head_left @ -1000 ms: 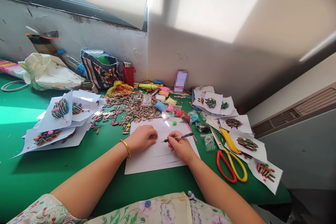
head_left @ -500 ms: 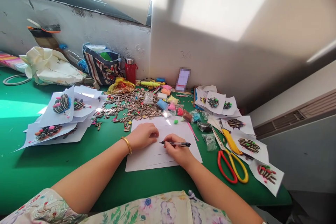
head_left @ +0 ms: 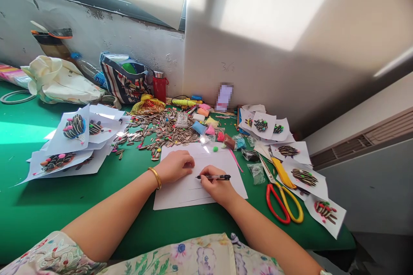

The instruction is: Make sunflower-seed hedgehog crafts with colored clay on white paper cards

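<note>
A sheet of white paper (head_left: 174, 200) lies on the green table in front of me, with several thin dark lines drawn on it. My right hand (head_left: 217, 184) rests on the sheet and pinches a black pen (head_left: 219, 177) with a clear barrel. The pen lies nearly level, its tip pointing left at the paper; whether the tip touches cannot be made out. Left of it, my left hand (head_left: 176, 166) lies on the sheet, fingers loosely bent and holding nothing. A gold bangle (head_left: 155, 178) circles the left wrist.
Sunflower seeds (head_left: 171, 133) spread behind the paper, beside bags of coloured clay (head_left: 198, 127). Scissors (head_left: 278, 197) and a yellow utility knife (head_left: 284, 173) lie at right. Seed-decorated cards (head_left: 316, 177) fill the right edge; more cards (head_left: 64, 146) stack at left. A red flask (head_left: 159, 88) stands behind.
The pen has tilted slightly in my right hand, its rear end shifting left and its tip dropping a little. The left hand keeps its place on the paper. The whole view has shifted slightly.
</note>
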`<state>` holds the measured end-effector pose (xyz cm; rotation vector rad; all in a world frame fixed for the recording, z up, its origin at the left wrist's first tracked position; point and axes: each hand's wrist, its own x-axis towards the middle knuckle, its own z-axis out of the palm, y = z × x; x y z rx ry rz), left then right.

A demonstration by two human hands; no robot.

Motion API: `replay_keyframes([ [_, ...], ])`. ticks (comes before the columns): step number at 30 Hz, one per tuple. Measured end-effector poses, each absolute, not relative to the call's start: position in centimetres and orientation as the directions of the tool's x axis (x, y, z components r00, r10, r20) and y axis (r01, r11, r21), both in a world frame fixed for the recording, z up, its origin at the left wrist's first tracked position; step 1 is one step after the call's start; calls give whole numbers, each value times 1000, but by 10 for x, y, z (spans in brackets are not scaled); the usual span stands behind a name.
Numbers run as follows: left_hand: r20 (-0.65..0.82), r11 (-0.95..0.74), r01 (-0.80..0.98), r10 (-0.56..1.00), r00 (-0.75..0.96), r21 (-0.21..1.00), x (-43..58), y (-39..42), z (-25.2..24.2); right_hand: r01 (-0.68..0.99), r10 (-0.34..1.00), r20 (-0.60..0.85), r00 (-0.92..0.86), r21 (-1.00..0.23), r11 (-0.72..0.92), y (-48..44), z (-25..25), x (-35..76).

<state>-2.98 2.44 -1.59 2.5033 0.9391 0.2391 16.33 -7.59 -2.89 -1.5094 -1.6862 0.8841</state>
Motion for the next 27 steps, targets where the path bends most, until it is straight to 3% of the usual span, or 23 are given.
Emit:
replay_keyframes([
  [27,7,-667,583,661,751,465,-30,25,-17,557,998,57,-18,-828,57,-72,-28,167],
])
